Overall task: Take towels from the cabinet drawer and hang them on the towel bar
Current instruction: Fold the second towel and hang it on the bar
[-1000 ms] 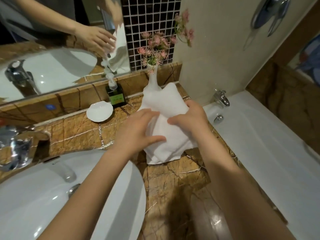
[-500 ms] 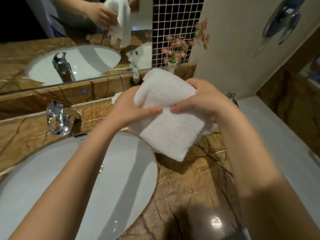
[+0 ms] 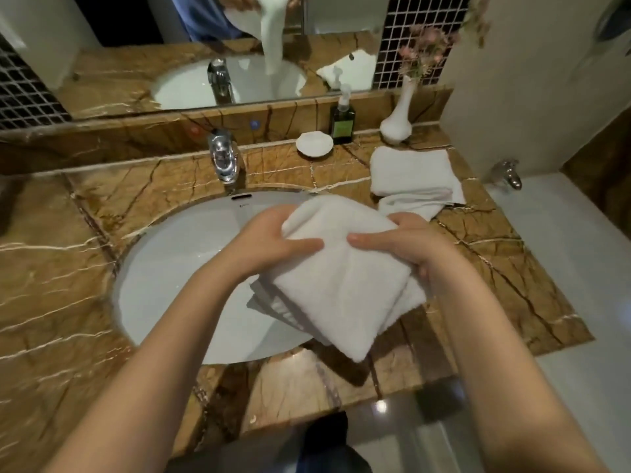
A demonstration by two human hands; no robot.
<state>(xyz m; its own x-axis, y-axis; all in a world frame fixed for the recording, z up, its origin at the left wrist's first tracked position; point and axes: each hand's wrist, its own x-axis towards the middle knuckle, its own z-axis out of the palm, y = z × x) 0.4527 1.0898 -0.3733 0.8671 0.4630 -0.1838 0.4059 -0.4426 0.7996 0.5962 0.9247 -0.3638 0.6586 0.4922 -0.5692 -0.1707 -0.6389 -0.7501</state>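
Whereas half a second ago the folded towel (image 3: 345, 285) was held higher, before the backsplash, it is now gripped lower, over the right rim of the basin (image 3: 170, 268), by the left hand (image 3: 273, 247) and right hand (image 3: 406, 244), thumbs pressed on top. Its long axis is slanted from far-left to near-right, the free end drooping toward the person. A second towel (image 3: 413, 172) is seen on the counter (image 3: 495, 261).

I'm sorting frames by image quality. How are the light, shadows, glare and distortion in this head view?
Head view: the light is dim and warm, darker toward the corners; the held towel throws a dark shadow on the counter below it; there is a small glare spot on the floor; wide-angle distortion curves the counter's edges; the flowers look soft.
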